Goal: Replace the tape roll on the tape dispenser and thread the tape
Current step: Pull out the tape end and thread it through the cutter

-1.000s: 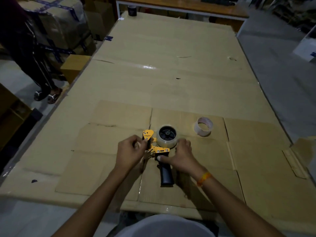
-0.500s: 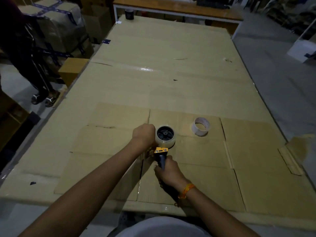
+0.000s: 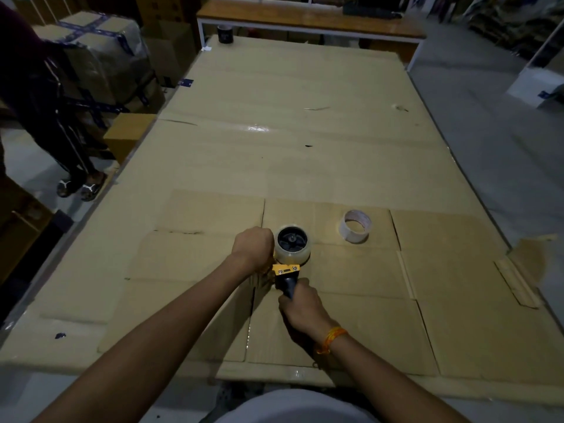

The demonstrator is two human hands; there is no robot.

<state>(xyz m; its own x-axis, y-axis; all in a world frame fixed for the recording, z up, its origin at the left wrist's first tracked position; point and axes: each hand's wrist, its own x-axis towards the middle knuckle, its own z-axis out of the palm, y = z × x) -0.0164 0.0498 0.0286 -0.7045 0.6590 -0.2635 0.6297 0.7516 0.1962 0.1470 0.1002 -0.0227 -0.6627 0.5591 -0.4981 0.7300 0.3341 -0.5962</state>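
The yellow and black tape dispenser (image 3: 286, 269) stands on flattened cardboard near the table's front. A clear tape roll (image 3: 293, 246) sits on its black hub. My right hand (image 3: 302, 309) is closed around the black handle. My left hand (image 3: 252, 247) is a fist pressed against the left side of the roll and frame, hiding the dispenser's front end. What my left fingers hold is hidden. An almost empty white tape core (image 3: 355, 226) lies on the cardboard to the right of the dispenser.
The long table (image 3: 287, 117) is covered in cardboard sheets. A dark cup (image 3: 225, 33) stands at its far left corner. A person's legs (image 3: 70, 166) stand at the left beside wrapped boxes (image 3: 100, 59). A wooden bench (image 3: 308, 22) lies beyond the table.
My right hand slid from the dispenser's frame down to its handle. My left hand moved in over the yellow front end, next to the roll, and has stayed there.
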